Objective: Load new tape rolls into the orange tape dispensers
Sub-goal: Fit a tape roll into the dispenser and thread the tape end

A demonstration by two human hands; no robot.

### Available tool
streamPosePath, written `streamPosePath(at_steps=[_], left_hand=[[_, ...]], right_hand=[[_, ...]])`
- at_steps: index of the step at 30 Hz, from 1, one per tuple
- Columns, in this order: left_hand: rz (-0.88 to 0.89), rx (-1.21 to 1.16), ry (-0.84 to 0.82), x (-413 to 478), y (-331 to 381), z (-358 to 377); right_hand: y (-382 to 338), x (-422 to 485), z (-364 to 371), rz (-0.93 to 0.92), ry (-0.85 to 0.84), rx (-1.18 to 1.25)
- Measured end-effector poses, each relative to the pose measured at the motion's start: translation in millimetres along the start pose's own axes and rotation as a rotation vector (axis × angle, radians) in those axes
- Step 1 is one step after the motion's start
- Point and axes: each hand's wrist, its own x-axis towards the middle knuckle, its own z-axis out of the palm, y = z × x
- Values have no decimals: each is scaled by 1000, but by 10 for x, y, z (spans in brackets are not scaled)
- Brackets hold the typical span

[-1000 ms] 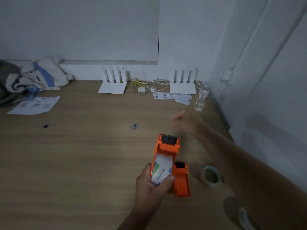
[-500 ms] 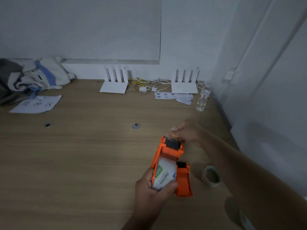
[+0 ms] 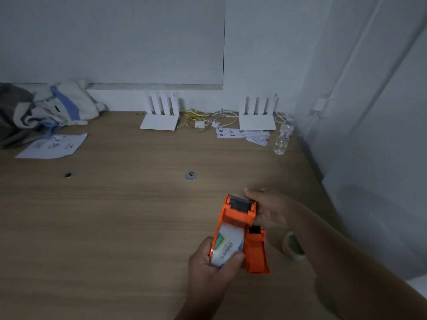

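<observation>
So the white labelled tape roll (image 3: 225,247) already sits in the orange plastic tape dispenser (image 3: 238,218), which the left hand (image 3: 211,265) grips at the roll end above the wooden desk (image 3: 115,227). The right hand (image 3: 270,207) pinches its black roller end, probably threading. A second orange dispenser (image 3: 255,252) lies beside it, seemingly unloaded, with a spare translucent tape roll (image 3: 292,247) nearby.

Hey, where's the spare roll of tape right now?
In the head view, the spare tape roll lies on the wooden table at lower right, just right of the second orange dispenser and partly hidden behind the right forearm.
</observation>
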Motion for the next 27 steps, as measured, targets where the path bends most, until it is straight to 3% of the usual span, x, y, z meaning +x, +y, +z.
streamPosePath(at_steps=[6,15,20,27], left_hand=[[-22,-92,47,86,-50,53],[-21,-76,45,233,-174,84],[-73,-104,45,271,-326,75],[-64,-80,59,386,-469,31]], right_hand=[[571,-109,171,159,-92,233],[996,-379,617,72,-214,632],[1095,-417,644,37,-220,568],[1140,-460,667,-112,-31,402]])
